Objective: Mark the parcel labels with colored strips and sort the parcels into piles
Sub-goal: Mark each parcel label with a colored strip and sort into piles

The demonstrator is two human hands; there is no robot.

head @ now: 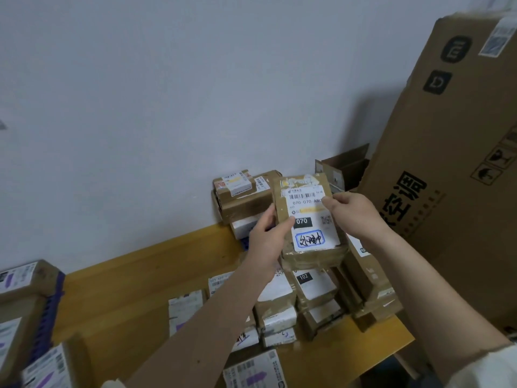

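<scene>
Brown cardboard wrapped in clear tape fills the middle of my view: a small parcel (309,219) held up between both hands, above the heap of other parcels (302,301) on the yellow wooden table (134,278). My left hand (268,233) grips its left edge, thumb laid across the front beside the black "070" patch, the other fingers curled round behind. My right hand (351,214) pinches the upper right edge, fingertips pressed on the white label (310,217) close to the barcode line. The label faces me, tilted a little to the left; a yellow strip (313,210) runs across it under the printed number, and a blue-ringed handwritten mark sits near its lower end.

Behind the held parcel, against the pale wall (167,93), two stacked boxes (243,197) stand at the table's far edge, the top one also carrying a yellow-striped label. Below my wrists the heap lies in rows, labels up, one showing "102". At the lower left, well apart from the hands, a separate pile (25,309) carries purple marks on its labels. A big carton (453,177) printed with black characters leans against the wall on the right, just beside my right forearm.
</scene>
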